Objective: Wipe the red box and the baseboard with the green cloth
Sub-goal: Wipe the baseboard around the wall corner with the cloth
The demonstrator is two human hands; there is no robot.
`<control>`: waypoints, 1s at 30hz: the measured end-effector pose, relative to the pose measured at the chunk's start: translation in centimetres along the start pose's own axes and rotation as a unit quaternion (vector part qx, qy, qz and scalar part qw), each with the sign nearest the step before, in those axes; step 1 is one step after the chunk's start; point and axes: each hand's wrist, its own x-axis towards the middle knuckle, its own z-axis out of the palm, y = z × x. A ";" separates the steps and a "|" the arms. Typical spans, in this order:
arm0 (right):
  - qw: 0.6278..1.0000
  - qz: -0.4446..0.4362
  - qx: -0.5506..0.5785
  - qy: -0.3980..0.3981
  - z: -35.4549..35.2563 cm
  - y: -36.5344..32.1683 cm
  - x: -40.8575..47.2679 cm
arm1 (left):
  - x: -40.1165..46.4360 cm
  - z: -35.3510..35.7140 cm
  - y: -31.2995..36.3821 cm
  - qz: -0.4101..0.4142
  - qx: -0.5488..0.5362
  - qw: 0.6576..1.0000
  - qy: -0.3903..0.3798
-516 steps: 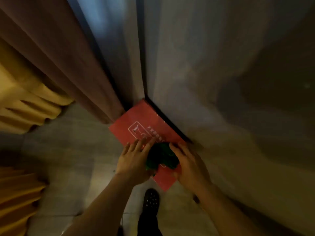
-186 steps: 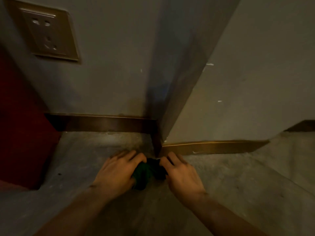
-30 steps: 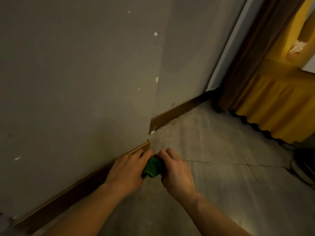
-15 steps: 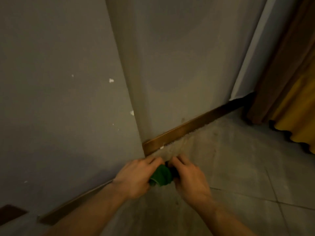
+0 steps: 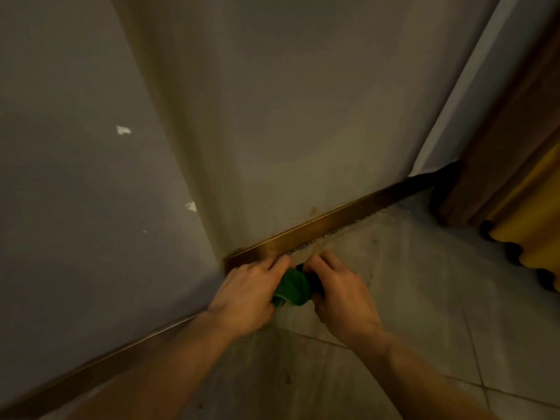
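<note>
A bunched green cloth [image 5: 292, 287] sits low against the floor, just in front of the outer wall corner. My left hand [image 5: 248, 294] grips its left side and my right hand [image 5: 339, 294] grips its right side. The fingertips of both hands reach the brown metallic baseboard [image 5: 333, 221], which runs from the corner up to the right along the wall. A second stretch of baseboard [image 5: 100, 363] runs down to the left under my left forearm. The red box is out of view.
Grey walls meet at an outer corner [image 5: 197, 183] above my hands. A brown curtain [image 5: 497, 140] and yellow pleated fabric [image 5: 533, 213] hang at the right. Grey tiled floor [image 5: 439, 298] spreads right and toward me.
My hands and the cloth have passed round the wall corner onto the right-hand stretch of baseboard. The view has turned slightly right, so the corner now sits further left.
</note>
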 end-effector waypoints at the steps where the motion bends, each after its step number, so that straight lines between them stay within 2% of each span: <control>1: 1.000 0.003 -0.008 -0.013 0.4 0.8 0.6 | 0.6 1.2 -0.3 -0.013 -0.020 1.000 0.000; 5: 0.997 -0.008 -0.047 -0.055 1.7 2.6 2.8 | 2.7 4.0 -1.5 -0.061 -0.099 0.993 0.005; 11: 0.988 -0.044 -0.066 -0.129 3.5 3.4 4.3 | 4.3 5.6 -2.9 -0.104 -0.124 0.987 -0.009; 18: 0.972 -0.113 -0.088 -0.188 8.1 7.7 6.5 | 6.1 9.7 -4.8 -0.179 -0.167 0.968 0.058; 23: 0.961 -0.178 -0.094 -0.191 10.8 9.6 8.5 | 6.3 11.6 -6.5 -0.206 -0.151 0.961 0.103; 26: 0.954 -0.199 -0.108 -0.199 11.8 10.6 9.2 | 7.0 12.9 -6.9 -0.193 -0.164 0.960 0.122; 30: 0.955 -0.209 -0.121 -0.170 12.8 11.1 10.4 | 7.8 14.6 -7.0 -0.203 -0.169 0.950 0.166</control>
